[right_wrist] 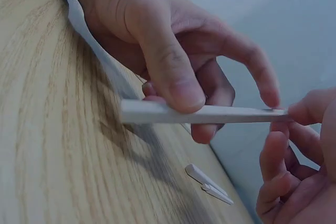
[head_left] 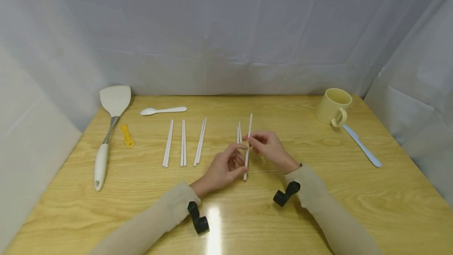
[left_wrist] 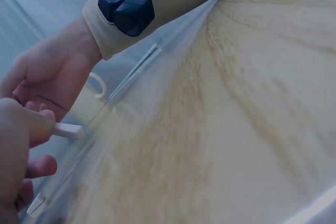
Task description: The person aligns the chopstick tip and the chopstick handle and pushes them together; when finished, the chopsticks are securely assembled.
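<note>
Both hands are on one slim white chopstick [head_left: 250, 124], raised over the table and slanting away from the body. My left hand [head_left: 223, 167] pinches its near part, with the thumb close to the square end. Farther up, the thumb and fingers of my right hand [head_left: 268, 147] pinch the same chopstick. Just behind the left hand lies a pair of white chopsticks [head_left: 239, 133], its near ends hidden by that hand. To the left, three more chopstick pairs lie in a row: an outer pair [head_left: 168, 143], a middle pair [head_left: 183, 143] and an inner pair [head_left: 200, 141].
At the left lie a spatula [head_left: 102, 160] with a white blade and a small yellow clip-like piece [head_left: 127, 136]. A white spoon [head_left: 166, 110] is near the back edge. A yellow mug [head_left: 327, 109] stands at the back right, beside a light blue knife [head_left: 362, 146].
</note>
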Demonstrator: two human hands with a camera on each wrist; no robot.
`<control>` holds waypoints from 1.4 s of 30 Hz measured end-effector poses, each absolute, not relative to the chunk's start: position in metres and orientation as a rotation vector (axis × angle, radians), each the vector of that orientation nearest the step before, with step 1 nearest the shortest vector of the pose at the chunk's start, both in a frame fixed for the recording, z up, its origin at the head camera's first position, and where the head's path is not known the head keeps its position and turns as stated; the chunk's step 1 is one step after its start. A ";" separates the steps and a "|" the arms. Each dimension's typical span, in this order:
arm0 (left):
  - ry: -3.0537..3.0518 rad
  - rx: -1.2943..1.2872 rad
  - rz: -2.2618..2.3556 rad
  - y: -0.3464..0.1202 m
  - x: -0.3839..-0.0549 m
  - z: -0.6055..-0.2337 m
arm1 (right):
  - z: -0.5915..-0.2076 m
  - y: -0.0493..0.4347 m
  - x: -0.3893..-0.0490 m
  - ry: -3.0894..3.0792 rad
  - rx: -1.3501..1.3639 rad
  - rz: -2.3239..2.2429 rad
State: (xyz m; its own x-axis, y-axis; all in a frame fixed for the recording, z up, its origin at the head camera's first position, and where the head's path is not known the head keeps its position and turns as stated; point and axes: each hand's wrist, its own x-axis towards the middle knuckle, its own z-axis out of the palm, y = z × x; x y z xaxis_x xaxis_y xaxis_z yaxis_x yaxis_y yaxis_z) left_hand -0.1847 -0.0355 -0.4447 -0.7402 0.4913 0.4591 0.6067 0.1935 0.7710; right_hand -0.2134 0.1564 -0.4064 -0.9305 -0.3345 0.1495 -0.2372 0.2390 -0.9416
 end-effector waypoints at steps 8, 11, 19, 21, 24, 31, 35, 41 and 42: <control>-2.436 -0.986 -1.507 -0.042 -0.185 -0.447 | -0.411 0.151 -0.215 2.371 -0.554 -1.812; -2.459 -0.946 -1.477 -0.048 -0.188 -0.450 | -0.414 0.151 -0.216 2.346 -0.497 -1.840; -2.466 -0.866 -1.376 -0.069 -0.199 -0.452 | -0.421 0.155 -0.221 2.334 -0.375 -1.837; -2.489 -0.821 -1.300 -0.073 -0.201 -0.451 | -0.422 0.156 -0.222 2.332 -0.369 -1.841; -2.530 -0.739 -1.177 -0.077 -0.203 -0.449 | -0.424 0.158 -0.223 2.313 -0.358 -1.851; -2.585 -0.615 -0.838 -0.079 -0.202 -0.443 | -0.425 0.159 -0.224 2.299 -0.327 -1.838; -2.617 -0.598 -0.733 -0.078 -0.203 -0.442 | -0.427 0.160 -0.224 2.319 -0.311 -1.833; -2.696 -0.562 -0.724 -0.081 -0.204 -0.444 | -0.433 0.162 -0.224 2.330 -0.302 -1.806; -2.703 -0.555 -0.729 -0.082 -0.204 -0.444 | -0.434 0.162 -0.223 2.326 -0.293 -1.807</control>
State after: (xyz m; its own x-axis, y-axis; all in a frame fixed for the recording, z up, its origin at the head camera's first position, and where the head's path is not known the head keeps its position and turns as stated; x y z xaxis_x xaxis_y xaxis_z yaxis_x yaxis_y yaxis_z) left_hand -0.2042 -0.0817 -0.4439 -0.8849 0.2885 0.3657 0.4333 0.7980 0.4189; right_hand -0.2235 0.1616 -0.4342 -0.9641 -0.2646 -0.0223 -0.0437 0.2410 -0.9695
